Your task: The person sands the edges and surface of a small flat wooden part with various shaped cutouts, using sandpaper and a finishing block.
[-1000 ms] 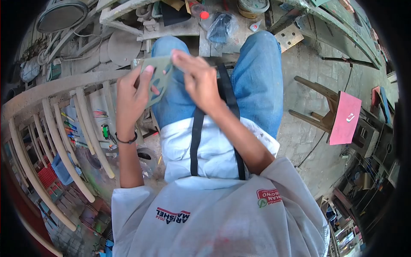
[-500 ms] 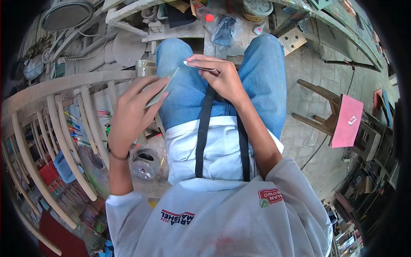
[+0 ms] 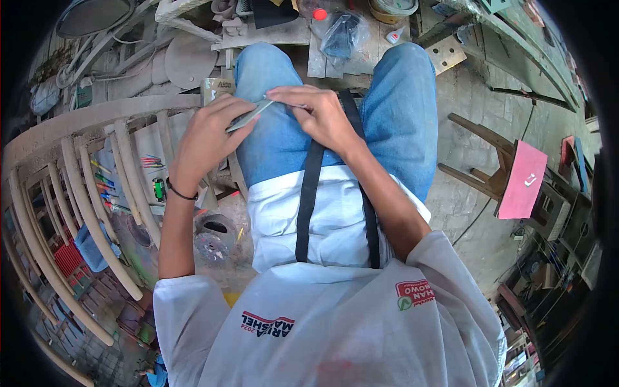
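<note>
My left hand [image 3: 207, 137], with a dark band at the wrist, grips a thin, flat greenish-grey plate [image 3: 245, 120] between thumb and fingers. The plate is tilted over my left thigh. My right hand [image 3: 320, 117] is closed, fingertips at the far right end of the plate. A thin flat piece is pinched in it, mostly hidden by the fingers; its exact kind does not show. Both hands meet above my jeans [image 3: 271, 145], in front of the white cloth [image 3: 277, 206] and black straps at my waist.
A wooden railing-like frame [image 3: 148, 103] curves along the left. Pens [image 3: 103, 180] and a green can [image 3: 159, 189] lie behind its bars. A pink-topped stool [image 3: 521, 179] lies tipped at right. Ahead are a plastic bag [image 3: 345, 35] and a tub [image 3: 392, 9].
My left hand has moved up and right with the plate, which now meets my right fingertips. My right hand has shifted slightly left, and the white tip at its fingers has become largely hidden.
</note>
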Demonstrator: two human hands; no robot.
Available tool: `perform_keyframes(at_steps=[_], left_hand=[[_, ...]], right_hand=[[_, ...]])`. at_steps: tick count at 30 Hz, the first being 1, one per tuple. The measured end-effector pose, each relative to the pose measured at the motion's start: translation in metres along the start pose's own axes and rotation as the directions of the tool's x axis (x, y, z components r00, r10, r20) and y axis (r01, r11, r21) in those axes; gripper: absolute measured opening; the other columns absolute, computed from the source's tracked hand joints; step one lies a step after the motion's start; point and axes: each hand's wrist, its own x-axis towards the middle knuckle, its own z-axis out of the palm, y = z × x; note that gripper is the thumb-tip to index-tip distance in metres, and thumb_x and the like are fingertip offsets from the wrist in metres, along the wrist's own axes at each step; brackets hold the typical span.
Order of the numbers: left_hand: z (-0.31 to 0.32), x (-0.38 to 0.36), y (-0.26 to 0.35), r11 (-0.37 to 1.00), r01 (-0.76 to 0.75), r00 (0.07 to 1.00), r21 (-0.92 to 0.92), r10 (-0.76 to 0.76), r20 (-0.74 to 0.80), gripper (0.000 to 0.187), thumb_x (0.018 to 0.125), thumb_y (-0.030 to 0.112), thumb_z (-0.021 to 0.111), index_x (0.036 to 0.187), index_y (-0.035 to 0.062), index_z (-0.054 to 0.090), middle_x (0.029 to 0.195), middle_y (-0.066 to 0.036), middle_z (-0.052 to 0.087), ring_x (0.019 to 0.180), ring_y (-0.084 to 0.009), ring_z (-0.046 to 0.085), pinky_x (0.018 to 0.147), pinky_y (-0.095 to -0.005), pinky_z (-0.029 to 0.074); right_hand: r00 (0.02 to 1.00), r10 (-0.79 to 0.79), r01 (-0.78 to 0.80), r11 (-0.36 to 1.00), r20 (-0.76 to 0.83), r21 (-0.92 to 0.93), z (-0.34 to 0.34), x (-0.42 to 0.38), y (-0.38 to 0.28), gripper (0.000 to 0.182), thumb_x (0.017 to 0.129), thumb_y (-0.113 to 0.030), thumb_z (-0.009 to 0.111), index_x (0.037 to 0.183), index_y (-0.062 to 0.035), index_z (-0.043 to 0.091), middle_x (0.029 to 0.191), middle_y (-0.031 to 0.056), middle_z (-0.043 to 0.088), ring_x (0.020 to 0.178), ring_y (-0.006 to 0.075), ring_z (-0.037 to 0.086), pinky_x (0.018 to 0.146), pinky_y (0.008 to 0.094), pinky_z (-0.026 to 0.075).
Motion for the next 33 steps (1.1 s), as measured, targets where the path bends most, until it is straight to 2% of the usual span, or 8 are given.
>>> perform_keyframes(at_steps=[8, 15, 18, 22, 23, 26, 29, 33], left_hand=[[0.003, 0.006, 0.004, 0.987, 0.158, 0.987, 0.0, -0.158, 0.027, 0.037, 0.084, 0.012, 0.07, 0.116, 0.0012, 0.056, 0.094, -0.018, 0.068, 0.084, -0.0362, 0.066, 0.074, -0.0409, 0.053], [0.006, 0.007, 0.006, 0.995, 0.085, 0.996, 0.059, -0.086, 0.018, 0.04, 0.085, 0.013, 0.07, 0.12, 0.0044, 0.054, 0.096, -0.019, 0.069, 0.086, -0.0372, 0.067, 0.073, -0.0419, 0.053], [0.003, 0.014, 0.004, 0.985, 0.17, 0.983, 0.026, -0.171, 0.062, 0.041, 0.084, 0.012, 0.07, 0.12, 0.0041, 0.054, 0.099, -0.02, 0.068, 0.087, -0.0376, 0.066, 0.074, -0.0423, 0.053], [0.01, 0.006, 0.004, 0.989, 0.123, 0.991, 0.08, -0.126, 0.042, 0.044, 0.082, 0.011, 0.071, 0.122, 0.0046, 0.054, 0.104, -0.02, 0.067, 0.09, -0.0375, 0.066, 0.075, -0.043, 0.052], [0.008, 0.008, 0.004, 0.99, 0.135, 0.989, 0.044, -0.137, 0.053, 0.045, 0.081, 0.01, 0.071, 0.122, 0.0052, 0.054, 0.104, -0.02, 0.067, 0.091, -0.0374, 0.066, 0.075, -0.0435, 0.052], [0.006, 0.013, 0.006, 0.988, 0.146, 0.988, 0.053, -0.148, 0.05, 0.044, 0.08, 0.008, 0.07, 0.121, 0.0063, 0.054, 0.101, -0.019, 0.067, 0.09, -0.0374, 0.066, 0.074, -0.0439, 0.052], [0.009, 0.009, 0.006, 0.992, 0.08, 0.997, 0.094, -0.081, 0.015, 0.043, 0.08, 0.007, 0.07, 0.12, 0.0065, 0.054, 0.097, -0.018, 0.067, 0.087, -0.0375, 0.066, 0.073, -0.044, 0.052], [0.004, 0.015, 0.017, 0.974, 0.218, 0.972, 0.053, -0.222, 0.078, 0.042, 0.084, 0.009, 0.069, 0.123, 0.0033, 0.057, 0.096, -0.02, 0.069, 0.089, -0.0376, 0.067, 0.079, -0.0408, 0.051]], right_hand=[[0.987, 0.132, -0.129, 0.991, -0.093, 0.044, 0.007, -0.006, 0.003, 0.042, 0.077, 0.012, 0.05, 0.111, -0.0023, 0.07, 0.116, 0.0153, 0.069, 0.109, 0.0262, 0.067, 0.094, 0.0328, 0.05], [0.982, 0.167, -0.15, 0.973, -0.086, 0.175, 0.005, -0.002, -0.022, 0.043, 0.076, 0.012, 0.05, 0.11, -0.0027, 0.071, 0.113, 0.0129, 0.071, 0.107, 0.024, 0.067, 0.09, 0.0323, 0.052], [0.993, 0.057, -0.049, 0.996, -0.101, 0.08, 0.001, -0.005, -0.026, 0.043, 0.076, 0.012, 0.051, 0.11, -0.0032, 0.071, 0.114, 0.0134, 0.07, 0.108, 0.0255, 0.067, 0.091, 0.033, 0.053], [0.995, -0.005, 0.026, 0.976, -0.099, 0.217, 0.001, -0.004, -0.04, 0.041, 0.076, 0.01, 0.051, 0.109, -0.0036, 0.072, 0.114, 0.0146, 0.07, 0.109, 0.0282, 0.067, 0.094, 0.0351, 0.052], [0.991, 0.093, -0.077, 0.986, -0.097, 0.15, 0.005, -0.006, -0.025, 0.041, 0.076, 0.011, 0.051, 0.108, -0.0035, 0.072, 0.113, 0.0139, 0.07, 0.109, 0.0277, 0.067, 0.095, 0.0346, 0.051], [0.995, 0.025, -0.018, 0.997, -0.097, 0.072, 0.001, -0.001, -0.028, 0.041, 0.076, 0.011, 0.052, 0.108, -0.0036, 0.072, 0.113, 0.0141, 0.07, 0.107, 0.0274, 0.067, 0.093, 0.0346, 0.051], [0.996, 0.028, -0.014, 0.985, -0.08, 0.172, -0.004, -0.004, -0.048, 0.041, 0.075, 0.011, 0.051, 0.108, -0.0024, 0.072, 0.112, 0.0144, 0.07, 0.104, 0.0287, 0.068, 0.093, 0.0355, 0.052], [0.993, 0.035, -0.025, 0.995, -0.111, 0.095, 0.0, 0.001, -0.03, 0.044, 0.072, 0.013, 0.05, 0.107, -0.0025, 0.072, 0.111, 0.0142, 0.071, 0.103, 0.0278, 0.069, 0.092, 0.0342, 0.052]])
